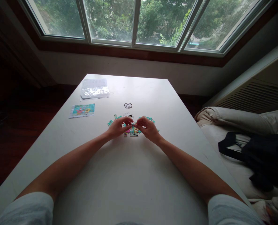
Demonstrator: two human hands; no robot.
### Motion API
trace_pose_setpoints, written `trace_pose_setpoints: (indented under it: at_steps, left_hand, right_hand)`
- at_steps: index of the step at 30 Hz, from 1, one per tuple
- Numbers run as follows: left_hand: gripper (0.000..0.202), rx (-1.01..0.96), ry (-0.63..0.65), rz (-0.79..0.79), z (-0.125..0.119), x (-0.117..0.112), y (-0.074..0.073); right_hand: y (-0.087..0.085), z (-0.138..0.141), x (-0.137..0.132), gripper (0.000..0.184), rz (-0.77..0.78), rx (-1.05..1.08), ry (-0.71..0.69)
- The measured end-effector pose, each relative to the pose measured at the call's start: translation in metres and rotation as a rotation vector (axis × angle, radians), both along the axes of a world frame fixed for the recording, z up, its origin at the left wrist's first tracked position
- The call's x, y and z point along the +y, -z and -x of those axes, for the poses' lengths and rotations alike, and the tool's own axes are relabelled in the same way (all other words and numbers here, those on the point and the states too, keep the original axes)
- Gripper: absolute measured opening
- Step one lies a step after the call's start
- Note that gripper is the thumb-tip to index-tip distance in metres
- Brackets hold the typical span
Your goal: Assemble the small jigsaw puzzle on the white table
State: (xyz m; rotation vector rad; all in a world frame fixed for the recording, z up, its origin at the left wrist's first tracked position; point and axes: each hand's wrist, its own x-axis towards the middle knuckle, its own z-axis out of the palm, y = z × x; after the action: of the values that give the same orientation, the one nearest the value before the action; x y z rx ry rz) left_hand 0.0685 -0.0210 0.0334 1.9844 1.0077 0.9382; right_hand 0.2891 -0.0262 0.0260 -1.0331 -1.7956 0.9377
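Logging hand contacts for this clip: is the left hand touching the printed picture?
No, the left hand is at the puzzle pieces, apart from the printed picture.

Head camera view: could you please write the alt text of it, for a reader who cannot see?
A person's left hand and right hand, fingertips close together, are at small, colourful puzzle pieces on a white table. A picture card and a plastic packet lie farther off to the left; beyond the table, a window shows trees.
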Motion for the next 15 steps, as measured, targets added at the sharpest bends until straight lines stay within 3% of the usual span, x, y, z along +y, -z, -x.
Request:
trace_pose_setpoints:
  at_steps: [7, 11, 15]
  left_hand:
    - [0.017, 0.002, -0.033, -0.024, 0.003, 0.006, 0.005]
    - [0.023, 0.081, -0.125, -0.04, 0.014, 0.015, 0.006]
    - [0.029, 0.209, -0.17, 0.004, 0.028, 0.025, 0.005]
  right_hand:
    - [0.003, 0.001, -0.003, 0.016, -0.006, -0.045, -0.042]
    - [0.004, -0.004, -0.001, 0.014, -0.185, -0.262, -0.048]
    - [0.007, -0.005, 0.003, 0.017, -0.383, -0.404, -0.15]
